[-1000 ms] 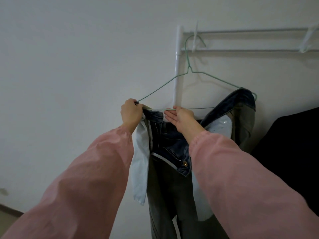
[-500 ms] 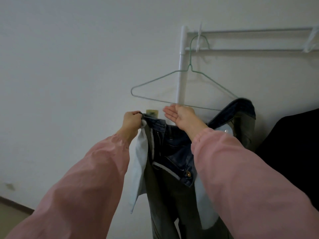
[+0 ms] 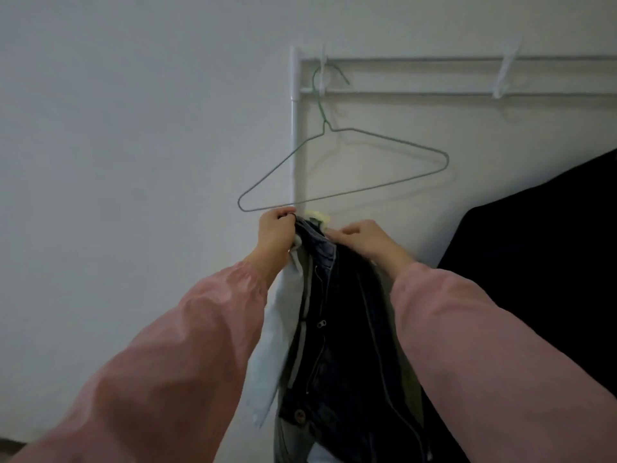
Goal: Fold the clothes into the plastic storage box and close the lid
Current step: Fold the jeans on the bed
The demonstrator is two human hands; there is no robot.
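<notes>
We found the jeans (image 3: 334, 329) off the hanger (image 3: 325, 123), hanging limp below it; left hand (image 3: 275, 232) and right hand (image 3: 365, 240) each gripped the waistband. Soft, heavyish denim, we judged; waistband hold sound

We wear long pink sleeves, a soft, dusty pink in plain cloth, loose on the arm. The left sleeve (image 3: 167, 362) billows in broad folds along the forearm, and its cuff (image 3: 248, 274) is gathered into fine puckers at the wrist. The right sleeve (image 3: 484, 362) is the same cloth but smoother, its cuff (image 3: 412, 272) drawn in too. Beyond the cuffs, our left hand (image 3: 275, 233) and right hand (image 3: 364, 240) are bare.
</notes>
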